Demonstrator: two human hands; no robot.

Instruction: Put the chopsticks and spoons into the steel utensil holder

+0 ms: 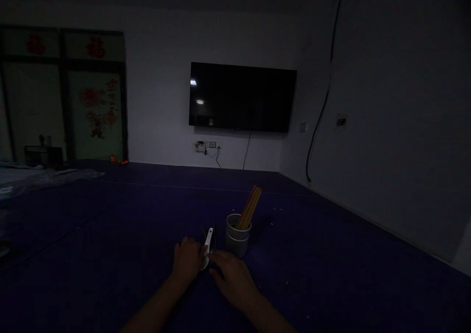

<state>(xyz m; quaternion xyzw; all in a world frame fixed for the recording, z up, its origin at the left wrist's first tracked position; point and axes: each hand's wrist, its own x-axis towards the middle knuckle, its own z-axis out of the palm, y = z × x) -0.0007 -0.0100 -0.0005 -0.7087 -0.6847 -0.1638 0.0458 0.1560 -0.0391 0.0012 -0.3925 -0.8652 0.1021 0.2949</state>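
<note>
A white spoon [209, 239] lies tilted between my hands, its handle pointing away and its bowl close to me. My left hand [188, 260] is closed on the spoon's left side, its fingers partly hidden. From the right, my right hand [237, 280] reaches to the spoon with fingers stretched out and thumb apart; I cannot tell whether it touches it. Thin dark utensils [215, 231] show just behind the spoon, too dim to name. Beside my right hand stands a grey cylindrical holder [236, 244] with a bundle of wooden chopsticks [250, 206] leaning right in it.
Small white bits [274, 209] are scattered on the dark blue floor covering [154, 215]. Clear plastic sheeting [47, 178] lies at the left. A television [243, 97] hangs on the far wall above sockets and cables [208, 146]. The room is dim.
</note>
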